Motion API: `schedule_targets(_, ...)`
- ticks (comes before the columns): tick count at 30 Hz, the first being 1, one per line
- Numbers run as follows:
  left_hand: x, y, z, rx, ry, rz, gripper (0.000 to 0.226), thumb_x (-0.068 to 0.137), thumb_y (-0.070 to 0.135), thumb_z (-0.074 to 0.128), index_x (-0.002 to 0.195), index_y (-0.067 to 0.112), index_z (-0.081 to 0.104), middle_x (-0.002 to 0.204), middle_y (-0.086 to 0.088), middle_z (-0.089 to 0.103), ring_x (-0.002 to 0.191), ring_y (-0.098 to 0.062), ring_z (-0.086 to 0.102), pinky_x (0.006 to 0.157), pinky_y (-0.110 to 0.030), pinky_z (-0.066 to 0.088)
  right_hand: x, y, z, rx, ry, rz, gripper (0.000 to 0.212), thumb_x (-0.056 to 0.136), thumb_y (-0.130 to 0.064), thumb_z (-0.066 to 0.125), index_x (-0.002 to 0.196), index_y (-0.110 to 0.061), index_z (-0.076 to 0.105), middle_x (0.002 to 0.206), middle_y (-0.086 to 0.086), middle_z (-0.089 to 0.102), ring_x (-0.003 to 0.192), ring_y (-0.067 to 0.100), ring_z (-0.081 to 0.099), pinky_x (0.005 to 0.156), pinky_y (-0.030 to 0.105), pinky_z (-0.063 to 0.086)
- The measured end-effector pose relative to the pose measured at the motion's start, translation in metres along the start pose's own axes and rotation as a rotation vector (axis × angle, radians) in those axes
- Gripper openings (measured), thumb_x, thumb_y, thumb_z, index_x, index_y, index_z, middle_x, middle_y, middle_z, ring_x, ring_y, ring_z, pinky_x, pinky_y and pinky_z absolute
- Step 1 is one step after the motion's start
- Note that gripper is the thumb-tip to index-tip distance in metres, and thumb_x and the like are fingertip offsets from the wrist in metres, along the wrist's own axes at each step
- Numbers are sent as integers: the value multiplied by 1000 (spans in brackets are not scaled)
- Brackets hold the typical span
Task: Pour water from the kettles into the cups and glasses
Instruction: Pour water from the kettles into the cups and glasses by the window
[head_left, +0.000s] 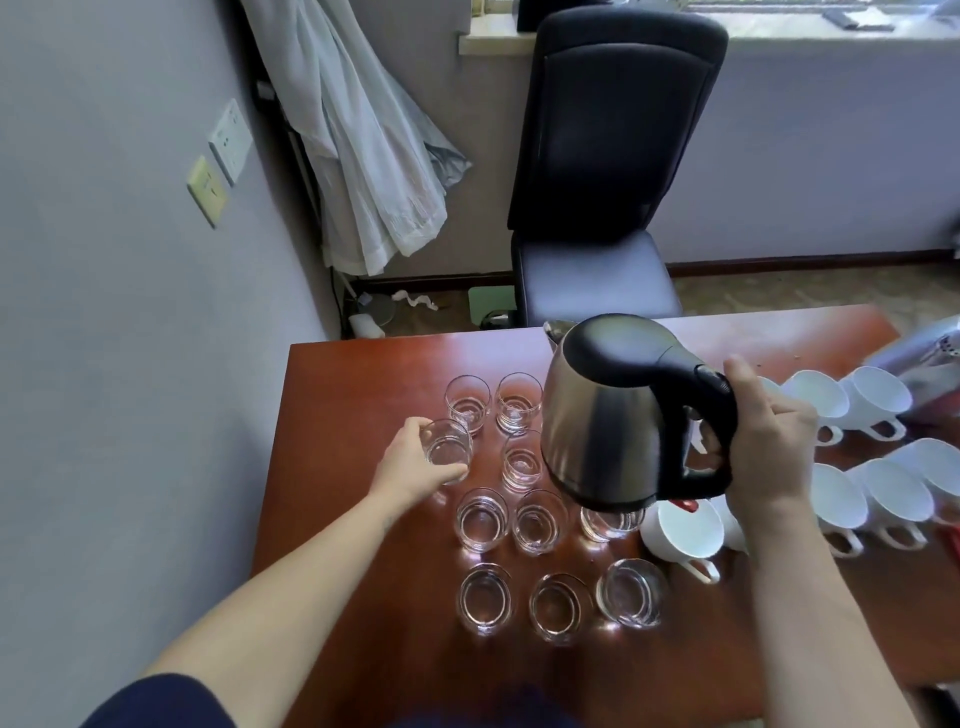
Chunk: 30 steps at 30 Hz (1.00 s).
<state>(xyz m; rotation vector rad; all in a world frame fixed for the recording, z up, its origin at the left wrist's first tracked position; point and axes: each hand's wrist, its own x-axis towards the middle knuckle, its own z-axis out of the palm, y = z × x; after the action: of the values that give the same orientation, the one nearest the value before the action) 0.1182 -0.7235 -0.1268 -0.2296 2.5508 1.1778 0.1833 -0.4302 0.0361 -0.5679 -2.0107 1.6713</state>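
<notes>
Holding a steel kettle (602, 415) in the air above a reddish-brown counter (363, 374), a person stands over rows of glasses and white cups, seen from a head-worn camera. The right grip (769, 447) is wrapped around the kettle's black handle, with the thumb raised near the top. The kettle hangs close to upright, its lid on and its spout pointing away toward a dark office chair (613, 156) behind the counter.

The left grip (415, 465) reaches to the far left of the glasses and clasps one small clear glass (449, 447), fingers curled around its far side and thumb on its near side. This glass sits on the counter just in front of the back pair of glasses (518, 402). Whether it holds water cannot be told.

More glasses stand in loose rows toward the camera. One (610, 522) is partly hidden under the kettle's base, and the front three (556, 608) are nearest the person. Beside them to the right is a white cup (685, 530), and further white cups (878, 397) cluster along the counter's right side. A blurred silver object (924, 358) lies at the right edge.

A pale curtain (363, 156) hangs in the corner by the grey wall, near two wall sockets (231, 140).
</notes>
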Motion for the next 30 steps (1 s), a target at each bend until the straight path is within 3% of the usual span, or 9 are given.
schedule_targets(2,3,-2,5,35,-33,-22,85,50,44,85,123,21,47,122,2,62,111,-18,61,97,-36,48,3,4,3,34,5,18,59,95,-35,53,41,-12,51,35,5,41,35,21,36,42,27,32)
schedule_targets(5,5,-3,14,83,-71,-42,85,55,42,87,125,21,46,126,2,60,111,-17,61,97,-35,48,7,7,8,74,-3,38,59,90,-41,55,43,-7,43,35,2,40,36,20,34,44,29,30)
schedule_targets(9,8,0,26,109,-73,-22,84,57,42,88,126,20,45,129,1,57,115,-17,58,99,-37,47,11,13,14,76,-30,45,72,81,-51,57,55,13,36,44,15,33,46,27,30,51,38,27)
schedule_targets(14,10,6,35,127,-74,12,83,59,45,88,123,20,43,129,-2,52,116,-23,57,98,-38,48,14,15,20,105,-51,71,70,79,-51,57,53,10,33,37,5,34,40,24,28,44,30,24)
schedule_targets(19,13,1,31,41,-94,-13,85,65,61,81,129,20,43,130,0,51,112,-17,56,100,-36,46,17,15,21,122,-50,94,73,77,-52,59,54,13,35,40,9,32,42,24,27,47,34,23)
schedule_targets(24,29,2,15,-97,16,-97,70,84,35,74,138,12,35,136,-8,48,101,-19,60,90,-28,42,19,16,22,146,-55,127,54,77,-51,59,40,-15,44,34,1,36,35,19,30,43,28,25)
schedule_targets(28,49,8,10,-110,-34,-78,76,83,26,77,144,16,32,143,-7,46,108,-22,62,94,-32,46,20,19,23,140,-54,140,68,76,-53,60,49,5,38,38,8,36,38,24,29,48,37,25)
schedule_targets(30,61,14,10,-99,-71,-79,78,82,26,77,145,16,33,146,-7,44,112,-22,61,96,-31,44,22,21,24,120,-52,131,67,80,-50,59,47,5,41,36,7,37,36,24,31,47,36,27)
